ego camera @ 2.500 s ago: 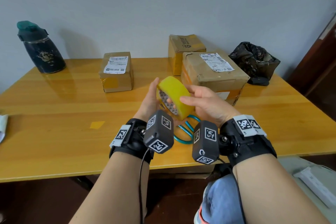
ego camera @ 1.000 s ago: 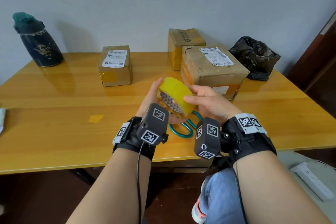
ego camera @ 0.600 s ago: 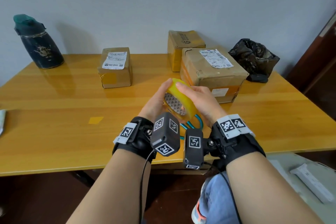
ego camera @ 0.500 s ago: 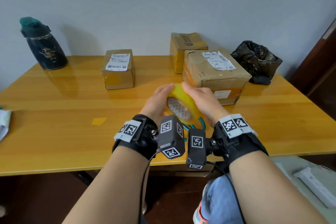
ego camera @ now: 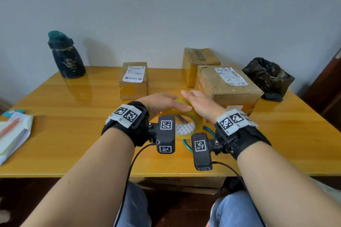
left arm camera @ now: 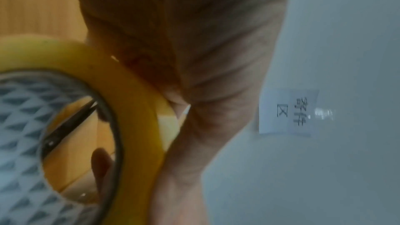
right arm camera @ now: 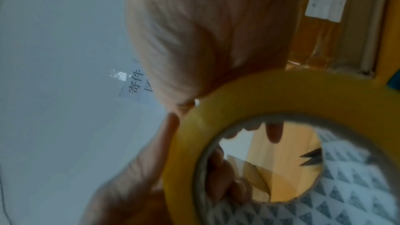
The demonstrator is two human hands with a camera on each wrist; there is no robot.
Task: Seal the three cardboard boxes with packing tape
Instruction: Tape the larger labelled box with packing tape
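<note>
A yellow roll of packing tape with a white patterned core is gripped by both hands just above the table's front middle. My left hand lies over its top left and my right hand over its top right, fingers reaching onto its far side. In the wrist views the tape roll fills the frame, with fingertips showing through the core. Three cardboard boxes stand behind: a small labelled box, a back box and a large labelled box just beyond my right hand.
Teal-handled scissors lie on the wooden table under the roll. A dark bottle stands back left, a black bag back right, and papers with a pen at the left edge.
Both hands have lowered the roll toward the table and shifted from its sides onto its top. The view has widened, so the papers at the left show more.
</note>
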